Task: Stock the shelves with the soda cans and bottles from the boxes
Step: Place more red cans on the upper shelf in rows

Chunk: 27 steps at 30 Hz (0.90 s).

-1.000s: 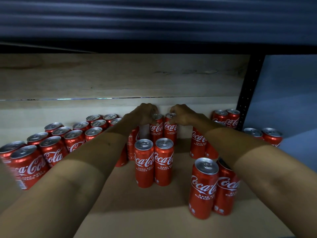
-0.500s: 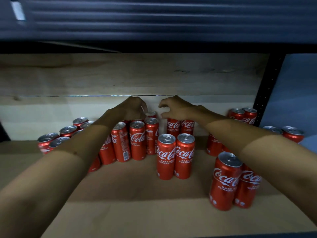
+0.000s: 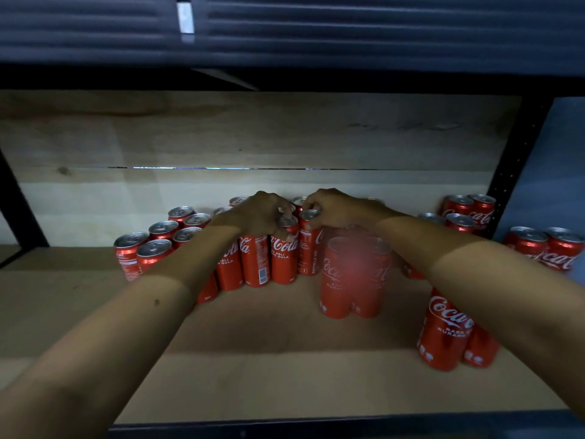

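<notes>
Obs, head view: both arms reach deep into shelf [image 3: 285, 384], hands meeting at the back row of cans.

L hand [image 3: 259, 213]: fingers curled down over the rim of can A [image 3: 285, 248], gripping it by the top. R hand [image 3: 332, 209]: fingertips pinch the rim of can B [image 3: 308, 245], right beside A. Both cans upright, bases on the board, touching each other and the L block [image 3: 171, 242] of cans packed to their left.

Why the top grip: probably bc neighbours crowd the sides, so only rims are free to grab. Holding from above also lets cans slide w/o tipping. Judged purpose: squaring A + B up against the block so rows run tight to the back wall [image 3: 253, 137], leaving front board free for more stock.

Loose stock: blurred pair [image 3: 354, 280] mid-shelf, just right of B, apart from the block; front pair [image 3: 449, 331] near the right edge, partly under R forearm; corner group [image 3: 468, 213] at back right by the post [image 3: 519, 160]. More cans [image 3: 544, 245] beyond the post.

No boxes or bottles in view. Task approx mid-way, by my reading: loose pairs not yet merged.

Risk: tall slim cans, a sideways nudge at the rim could topple a row.
</notes>
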Available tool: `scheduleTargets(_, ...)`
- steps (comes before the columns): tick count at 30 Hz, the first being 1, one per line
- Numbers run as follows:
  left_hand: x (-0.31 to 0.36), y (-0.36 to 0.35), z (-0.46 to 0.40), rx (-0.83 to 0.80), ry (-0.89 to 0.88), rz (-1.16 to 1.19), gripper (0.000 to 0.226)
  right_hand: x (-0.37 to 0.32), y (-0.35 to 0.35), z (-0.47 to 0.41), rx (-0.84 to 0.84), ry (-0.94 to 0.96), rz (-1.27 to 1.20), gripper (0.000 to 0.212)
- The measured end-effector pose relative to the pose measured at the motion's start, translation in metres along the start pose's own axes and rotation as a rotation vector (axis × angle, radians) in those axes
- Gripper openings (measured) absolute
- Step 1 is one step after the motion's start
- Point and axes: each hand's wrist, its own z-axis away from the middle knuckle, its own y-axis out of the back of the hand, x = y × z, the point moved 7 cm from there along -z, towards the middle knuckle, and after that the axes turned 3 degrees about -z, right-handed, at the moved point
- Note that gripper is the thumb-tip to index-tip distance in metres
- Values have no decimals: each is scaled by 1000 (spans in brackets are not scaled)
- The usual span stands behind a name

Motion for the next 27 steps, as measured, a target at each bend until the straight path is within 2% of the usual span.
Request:
scheduleTargets(6, -4, -3, 6, 84, 18, 19, 35, -3, 3, 16, 60, -26, -143, 48)
scheduleTargets(10, -5, 4, 11, 165, 14, 98, 37, -4, 7, 27, 117, -18, -232, 33)
scheduleTargets(13, -4, 21, 16, 226, -9, 150, 37, -11, 18, 37, 175, -3, -279, 29)
scheduleTargets(22, 4, 64, 59, 290, -10, 350, 39, -55, 54, 73, 282, -13, -360, 26)
scheduleTargets(27, 2, 64, 92, 278, 14, 373, 40, -86, 43, 95, 267, -29, -361, 29)
